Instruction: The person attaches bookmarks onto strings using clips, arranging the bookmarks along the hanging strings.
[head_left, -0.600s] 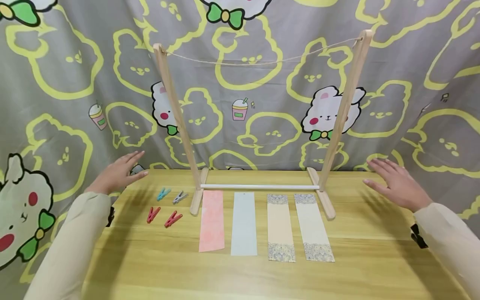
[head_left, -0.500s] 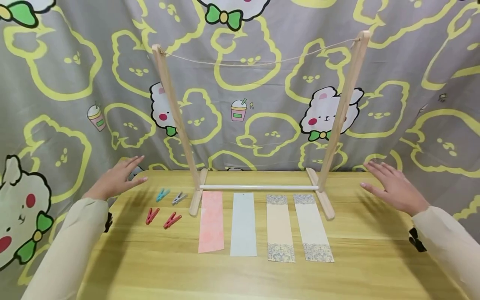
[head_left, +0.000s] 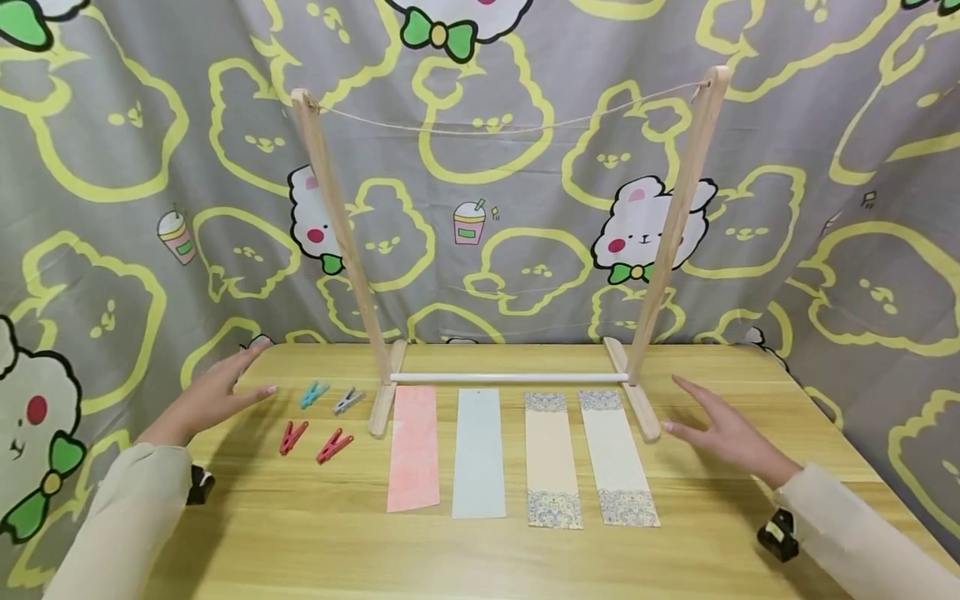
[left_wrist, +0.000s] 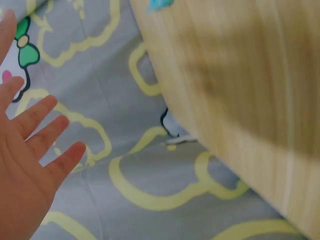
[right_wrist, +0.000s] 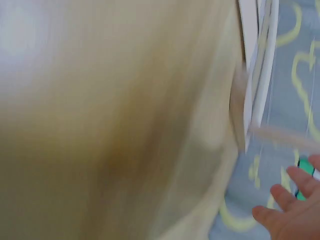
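Note:
My left hand (head_left: pixel 213 396) hovers above the table's left side with its fingers extended, holding nothing; the left wrist view shows its fingers spread. Nearest to it lie a teal clothespin (head_left: pixel 314 394), a grey clothespin (head_left: pixel 348 401) and two red clothespins (head_left: pixel 294 437). My right hand (head_left: pixel 731 429) is held over the table to the right of the rack, fingers straight and nothing in its grasp. Between the hands a pink paper strip (head_left: pixel 413 450), a pale blue strip (head_left: pixel 479 454), a peach strip with lace-print ends (head_left: pixel 551 450) and a cream one (head_left: pixel 617 446) lie side by side.
A wooden rack (head_left: pixel 675 225) stands behind the strips, with a sagging string (head_left: pixel 487 132) between its post tops and a white rod (head_left: pixel 510 377) low down. A patterned curtain (head_left: pixel 525 200) hangs behind the wooden table (head_left: pixel 360 550).
My right hand has moved left and down, closer to the rack's right foot. My left hand has shifted left and lower in the view. The clothespins and strips stay as they were.

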